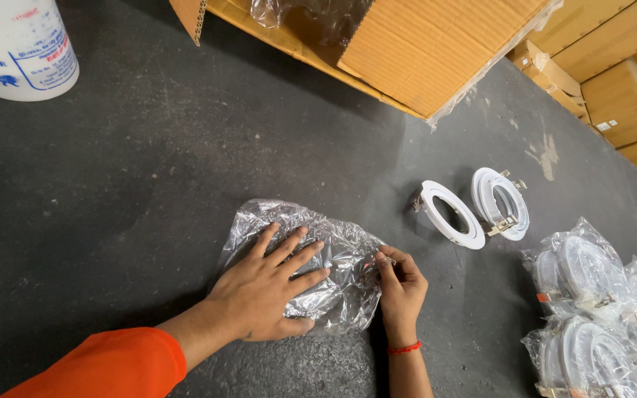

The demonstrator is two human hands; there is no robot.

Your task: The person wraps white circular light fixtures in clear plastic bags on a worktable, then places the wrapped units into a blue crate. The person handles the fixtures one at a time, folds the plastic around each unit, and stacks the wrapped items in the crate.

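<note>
A crumpled clear plastic bag (344,247) lies on the dark floor (149,184). My left hand (270,284) presses flat on it with fingers spread. My right hand (401,284) pinches the bag's right edge between fingertips; a red thread circles that wrist. Two bare white ring-shaped light fittings with metal spring clips lie just to the right: one (450,214) nearer the bag, the other (500,203) beside it. What is inside the bag is hidden under my palm.
Several bagged white ring fittings (599,302) are piled at the lower right. An open cardboard box (422,44) with a plastic liner stands at the top. Stacked cartons (621,66) fill the top right. A white plastic container (16,44) stands at the top left.
</note>
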